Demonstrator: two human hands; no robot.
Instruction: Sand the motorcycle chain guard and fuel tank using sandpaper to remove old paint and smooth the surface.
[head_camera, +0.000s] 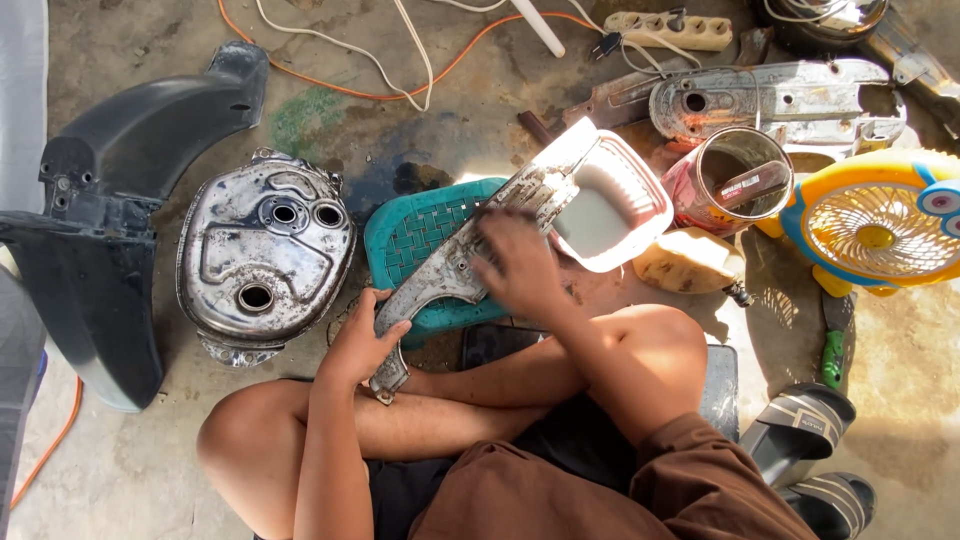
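Premises appear to be an informal motorcycle repair area on a stained concrete floor (480, 110), evidenced by a metal engine cover (262, 250), black plastic fender (110, 200), chain-case cover (770, 100) and trailing extension cords (400, 70).

You've got a brown short-sleeved shirt on, loose and creased, with the sleeve ending above the elbow. Dark shorts underneath, black or close to it, so your legs are bare from the thigh down. Arms bare too. Both hands, left (358, 345) and right (520, 262), are ungloved, no watch or rings showing.
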